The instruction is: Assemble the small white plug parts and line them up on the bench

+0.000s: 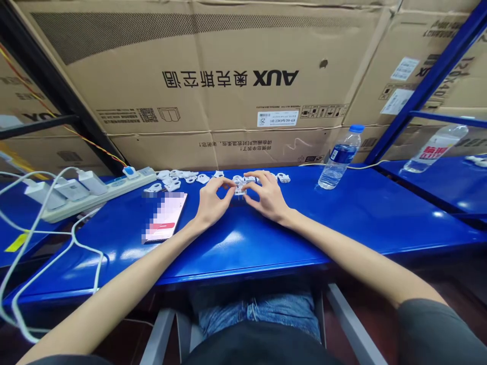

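Both hands meet over the far middle of the blue table [297, 228]. My left hand [215, 199] pinches the left side of a small white plastic piece [240, 189] with thumb and forefinger. On its right side the fingers of my right hand [268, 195] hold the same piece. Thin prongs seem to point down from it toward me. Several similar white pieces [172, 184] lie in a loose row along the back of the table, left of my hands. Another white piece [283, 177] rests just beyond my right hand.
A phone [166, 218] lies left of my left forearm. On the left, a white power strip [110, 191] holds chargers with looping cables [72, 238]. A water bottle [340, 158] stands at the right. Large cardboard boxes [228, 45] wall off the back; a blue frame post [426, 81] slants at right.
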Demonstrator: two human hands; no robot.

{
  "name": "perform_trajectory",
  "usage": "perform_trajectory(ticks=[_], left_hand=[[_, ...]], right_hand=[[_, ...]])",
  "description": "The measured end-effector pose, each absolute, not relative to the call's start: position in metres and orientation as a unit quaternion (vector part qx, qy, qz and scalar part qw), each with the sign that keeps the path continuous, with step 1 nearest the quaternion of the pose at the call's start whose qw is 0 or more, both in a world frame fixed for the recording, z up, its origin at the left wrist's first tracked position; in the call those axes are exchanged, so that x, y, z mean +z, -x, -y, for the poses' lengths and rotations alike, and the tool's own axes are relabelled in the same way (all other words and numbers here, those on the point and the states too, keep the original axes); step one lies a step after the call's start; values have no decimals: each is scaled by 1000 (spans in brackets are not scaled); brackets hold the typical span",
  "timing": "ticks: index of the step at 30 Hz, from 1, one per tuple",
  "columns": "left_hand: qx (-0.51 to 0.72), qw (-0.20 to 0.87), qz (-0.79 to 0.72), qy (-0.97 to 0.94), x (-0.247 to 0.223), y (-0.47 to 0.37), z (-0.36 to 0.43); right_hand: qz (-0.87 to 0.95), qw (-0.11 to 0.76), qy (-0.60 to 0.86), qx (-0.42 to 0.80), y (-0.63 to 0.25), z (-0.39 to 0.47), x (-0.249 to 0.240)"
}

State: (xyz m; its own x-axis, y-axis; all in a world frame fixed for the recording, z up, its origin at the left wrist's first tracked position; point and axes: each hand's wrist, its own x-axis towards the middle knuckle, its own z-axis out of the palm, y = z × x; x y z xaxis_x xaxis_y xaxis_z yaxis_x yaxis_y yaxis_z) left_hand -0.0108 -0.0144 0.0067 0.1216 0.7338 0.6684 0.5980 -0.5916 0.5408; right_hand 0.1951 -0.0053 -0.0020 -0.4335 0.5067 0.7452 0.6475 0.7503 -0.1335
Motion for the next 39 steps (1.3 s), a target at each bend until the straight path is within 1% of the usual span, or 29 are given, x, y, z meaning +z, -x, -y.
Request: perform_trajectory(ticks=[13,28,32,35,39], left_hand=[[473,86,-468,-742,7,12,14],[436,10,-443,-783,3,15,10],[431,-4,-474,-768,3,17,8],[392,-14,-509,-766,5,20,8],[297,44,-552,-778,6,19,13]], right_hand=[[840,399,359,-77,-195,8,0],[836,408,357,-82,-192,8,-3],[830,413,368,-73,-192,3,-5],[822,425,374,-68,-191,-7,-9],[825,412,383,-48,-181,-29,-14]])
